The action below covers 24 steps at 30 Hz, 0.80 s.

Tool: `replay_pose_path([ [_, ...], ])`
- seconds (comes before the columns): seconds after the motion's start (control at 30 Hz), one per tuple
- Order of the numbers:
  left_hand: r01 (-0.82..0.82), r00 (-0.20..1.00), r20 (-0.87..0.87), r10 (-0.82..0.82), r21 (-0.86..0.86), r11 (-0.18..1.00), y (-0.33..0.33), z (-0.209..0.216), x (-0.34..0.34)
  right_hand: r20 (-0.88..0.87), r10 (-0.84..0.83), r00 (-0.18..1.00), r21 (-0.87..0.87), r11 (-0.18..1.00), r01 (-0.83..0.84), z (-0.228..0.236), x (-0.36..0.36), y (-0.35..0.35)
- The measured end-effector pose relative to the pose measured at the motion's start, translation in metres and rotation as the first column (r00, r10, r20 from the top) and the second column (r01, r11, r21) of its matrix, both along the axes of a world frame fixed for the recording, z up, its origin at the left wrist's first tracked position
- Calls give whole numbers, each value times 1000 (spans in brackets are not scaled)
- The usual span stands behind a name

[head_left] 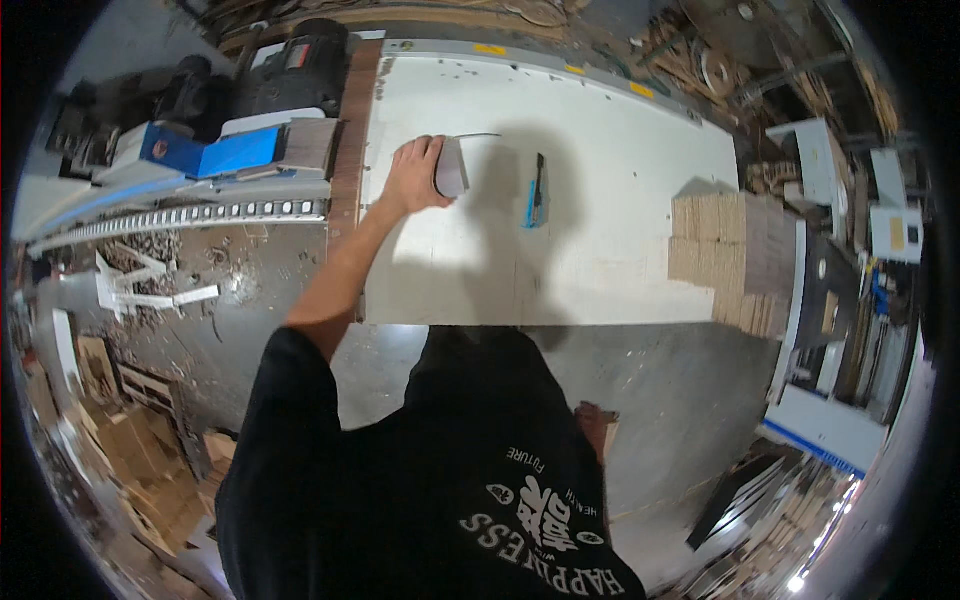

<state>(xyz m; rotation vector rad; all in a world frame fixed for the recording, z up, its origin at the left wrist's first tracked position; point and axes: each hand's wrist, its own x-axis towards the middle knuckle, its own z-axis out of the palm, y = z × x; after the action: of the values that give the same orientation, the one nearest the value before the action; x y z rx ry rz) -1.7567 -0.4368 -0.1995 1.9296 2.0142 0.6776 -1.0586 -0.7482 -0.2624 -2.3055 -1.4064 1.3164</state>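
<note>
Left hand (413,178): fingers closed around the left side of a smooth, grey-brown flat-faced piece (453,172) at the left part of the smooth white desk (620,140) (contact with its surface uncertain); the right hand is out of view, so its fingers cannot be judged. Well to the right of the piece lies a slim blue-and-black cutter (534,198), and at the desk's right end stand stacked rectangular boards (708,238), coarse and tan along their layered edges.
</note>
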Motion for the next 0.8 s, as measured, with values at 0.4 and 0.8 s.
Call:
replay_pose_path([
  [0.4,115,803,584,-114,37,993,-126,120,173,-757,253,602,328,944,16,176,-260,237],
  [0.8,142,923,354,-152,55,988,-156,188,229,-587,699,408,626,712,-319,240,-285,282],
])
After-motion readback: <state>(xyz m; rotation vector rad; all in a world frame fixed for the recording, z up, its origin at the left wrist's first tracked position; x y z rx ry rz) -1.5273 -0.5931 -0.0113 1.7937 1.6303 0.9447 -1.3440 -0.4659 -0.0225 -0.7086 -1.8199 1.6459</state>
